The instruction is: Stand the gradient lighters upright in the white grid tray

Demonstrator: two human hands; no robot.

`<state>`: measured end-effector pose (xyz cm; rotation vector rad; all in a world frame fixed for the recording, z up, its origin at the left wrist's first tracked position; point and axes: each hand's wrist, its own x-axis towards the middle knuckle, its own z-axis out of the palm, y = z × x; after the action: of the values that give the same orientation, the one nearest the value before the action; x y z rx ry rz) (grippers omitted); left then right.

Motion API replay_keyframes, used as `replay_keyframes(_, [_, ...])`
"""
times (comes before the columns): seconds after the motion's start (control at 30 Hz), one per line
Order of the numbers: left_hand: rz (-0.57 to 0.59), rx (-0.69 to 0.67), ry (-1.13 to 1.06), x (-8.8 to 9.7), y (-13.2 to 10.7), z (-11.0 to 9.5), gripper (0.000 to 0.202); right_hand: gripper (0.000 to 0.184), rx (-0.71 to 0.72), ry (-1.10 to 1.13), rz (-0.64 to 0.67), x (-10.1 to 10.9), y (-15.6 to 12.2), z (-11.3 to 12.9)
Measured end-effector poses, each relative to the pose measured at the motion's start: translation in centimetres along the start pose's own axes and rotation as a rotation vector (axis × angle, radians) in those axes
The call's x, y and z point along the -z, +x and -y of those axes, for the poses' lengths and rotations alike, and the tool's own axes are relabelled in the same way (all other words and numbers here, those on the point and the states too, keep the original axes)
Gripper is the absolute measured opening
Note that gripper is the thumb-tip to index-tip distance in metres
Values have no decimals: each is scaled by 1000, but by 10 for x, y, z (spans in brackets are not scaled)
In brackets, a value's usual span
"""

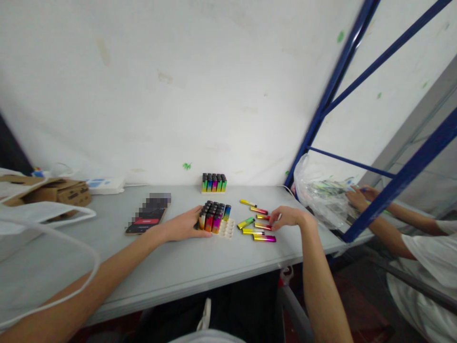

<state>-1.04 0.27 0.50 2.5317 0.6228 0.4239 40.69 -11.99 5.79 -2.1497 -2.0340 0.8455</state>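
Note:
My left hand (pixel 183 224) grips the left side of a white tray (pixel 227 229) with round holes, its thumb along the near edge. Upright lighters (pixel 210 216) with black tops and shiny multicoloured bodies fill the tray's left part, while holes show at its right. To the right, several loose lighters (pixel 264 238) in yellow, green, red and magenta lie flat on the table. My right hand (pixel 285 216) is over them, fingertips closed on the end of a red and yellow lighter (pixel 262 226) that still lies on the table.
A full tray of lighters (pixel 214 183) stands near the wall. A phone (pixel 148 216) lies left of my left hand, with a cardboard box (pixel 59 193) and a white cable (pixel 94 267) farther left. Blue rack posts (pixel 323 107) rise at right, near a plastic bag (pixel 316 195) and another person's hands (pixel 360 197).

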Motion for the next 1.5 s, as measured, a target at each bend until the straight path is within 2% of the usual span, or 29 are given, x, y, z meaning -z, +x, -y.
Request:
replay_keyframes(0.2, [-14,7,2,0,-1,-1,75,25,-37,-76,-5,-2,5,10])
replay_keyframes(0.37, [-11,29,-4,-2,0,1,83,27,-35,-14,-286,10,-3,2])
replay_keyframes(0.43, [-14,30,-10,-3,0,2,86,32,46,87,-352,14,-5,-1])
replay_keyframes(0.5, [-28,26,-11,-3,-1,3,88,41,191,238,-422,12,-2,0])
replay_keyframes(0.57, [-37,18,-8,-4,-1,3,88,49,338,430,-511,7,6,9])
replay_keyframes(0.67, [-31,14,-8,-4,-1,3,87,53,462,704,-585,-3,20,29])
replay_keyframes(0.8, [-20,0,-21,-3,-2,1,84,49,557,978,-527,-10,30,55])
replay_keyframes(0.93, [-23,-3,-12,-3,-3,2,84,45,571,1191,-529,-14,29,81])
replay_keyframes(1.07, [-14,-5,-24,-4,-3,5,81,43,599,1366,-413,-24,34,108])
replay_keyframes(1.2, [-12,-32,-28,-5,-3,7,78,49,521,1370,-303,-38,49,124])
replay_keyframes(1.33, [-25,-8,-30,-5,-2,8,83,64,473,1303,-206,-47,60,131])
replay_keyframes(1.4, [-31,6,-40,-5,-2,6,87,68,432,1293,-211,-49,61,135])
replay_keyframes(1.5, [-26,18,-51,-4,-2,4,89,63,331,1277,-254,-52,61,140])
